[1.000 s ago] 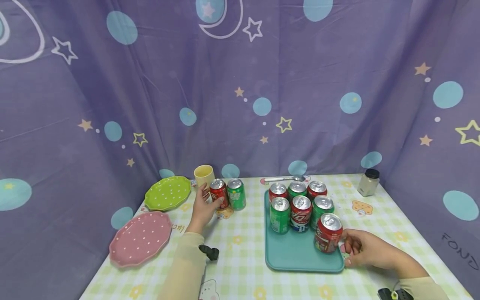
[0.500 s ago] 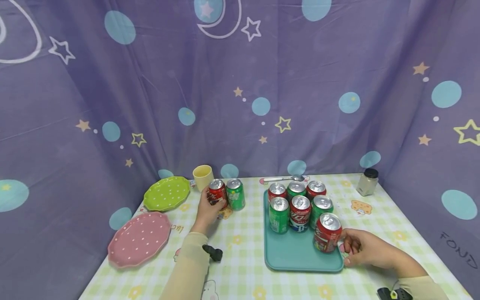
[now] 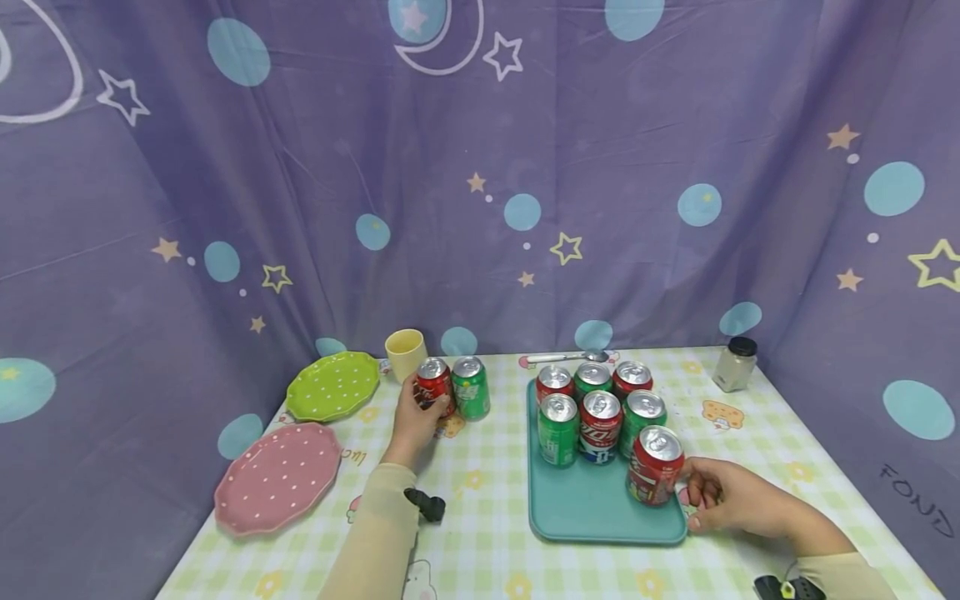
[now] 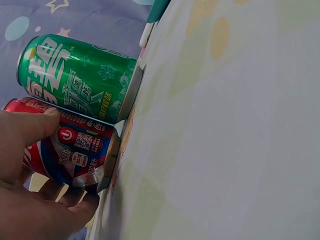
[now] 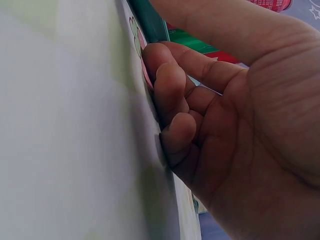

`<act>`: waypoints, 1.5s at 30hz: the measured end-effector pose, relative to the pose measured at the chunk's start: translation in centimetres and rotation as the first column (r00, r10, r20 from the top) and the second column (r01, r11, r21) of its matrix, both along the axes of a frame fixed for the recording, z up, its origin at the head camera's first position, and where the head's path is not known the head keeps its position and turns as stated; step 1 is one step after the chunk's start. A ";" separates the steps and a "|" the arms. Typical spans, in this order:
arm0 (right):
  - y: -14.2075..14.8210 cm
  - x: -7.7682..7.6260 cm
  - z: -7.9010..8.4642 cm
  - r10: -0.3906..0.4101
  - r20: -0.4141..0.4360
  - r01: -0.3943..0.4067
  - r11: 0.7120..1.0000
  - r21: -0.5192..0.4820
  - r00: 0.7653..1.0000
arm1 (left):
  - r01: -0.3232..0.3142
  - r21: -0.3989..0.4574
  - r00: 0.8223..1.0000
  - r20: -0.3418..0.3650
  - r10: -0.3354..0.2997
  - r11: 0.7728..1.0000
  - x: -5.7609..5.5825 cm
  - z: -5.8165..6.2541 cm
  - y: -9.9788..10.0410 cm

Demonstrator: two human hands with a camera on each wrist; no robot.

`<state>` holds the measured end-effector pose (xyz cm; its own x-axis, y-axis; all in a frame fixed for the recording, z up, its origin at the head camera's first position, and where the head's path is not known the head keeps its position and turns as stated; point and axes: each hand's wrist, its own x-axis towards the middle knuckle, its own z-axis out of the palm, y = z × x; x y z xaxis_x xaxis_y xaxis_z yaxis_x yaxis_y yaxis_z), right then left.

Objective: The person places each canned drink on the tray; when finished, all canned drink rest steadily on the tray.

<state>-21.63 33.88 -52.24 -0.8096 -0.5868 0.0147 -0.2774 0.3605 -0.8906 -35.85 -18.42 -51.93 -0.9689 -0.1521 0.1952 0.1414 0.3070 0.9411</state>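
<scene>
My left hand (image 3: 415, 421) grips a red soda can (image 3: 435, 385) that stands on the table at the left. In the left wrist view the thumb lies on one side of the can and the fingers bend round the other. Right beside it stands a green soda can (image 4: 80, 77). My right hand (image 3: 738, 502) rests at the right edge of a teal tray (image 3: 585, 508), its fingers loosely curled and holding nothing I can see. The thumb tip meets the tray's rim. Several red and green cans stand on the tray; the nearest red can (image 3: 656, 467) is by my right fingers.
A yellow cup (image 3: 406, 354) stands behind the gripped can. At the left lie a green plate (image 3: 334, 387) and a pink plate (image 3: 279, 478). A spoon (image 3: 566, 358) lies behind the tray; a black-lidded jar (image 3: 736, 367) stands at the back right.
My left hand has moved slightly right and closed its fingers round the red can, its fingers leaving the cup's front. The can stays in place. My right hand has not visibly moved.
</scene>
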 end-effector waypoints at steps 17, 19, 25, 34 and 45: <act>0.2 0.0 -0.1 -0.007 -0.009 0.007 1.000 0.020 1.000 | -0.114 0.160 0.975 -0.170 0.142 0.980 1.1 3.7 -1.2; 0.2 0.0 -0.2 -0.002 -0.014 0.003 1.000 0.017 1.000 | -0.109 0.170 0.969 -0.203 0.142 0.980 1.5 4.8 -1.3; 0.3 0.1 -0.5 0.013 -0.019 -0.013 1.000 0.004 1.000 | -0.056 0.165 0.951 -0.291 0.103 0.985 3.0 7.8 -1.2; 0.4 0.0 -0.6 0.010 -0.026 -0.010 1.000 0.008 1.000 | 0.074 0.099 0.910 -0.414 -0.027 0.992 5.9 12.1 1.3; 0.3 0.0 -0.4 0.001 0.009 -0.001 1.000 0.006 1.000 | 0.242 -0.057 0.880 -0.408 -0.243 0.969 9.5 13.1 7.3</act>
<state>-21.67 34.19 -52.60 -0.8090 -0.5878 0.0039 -0.2700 0.3657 -0.8907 -26.33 -11.16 -38.82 -0.8097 0.0790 0.5816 0.5833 0.2174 0.7826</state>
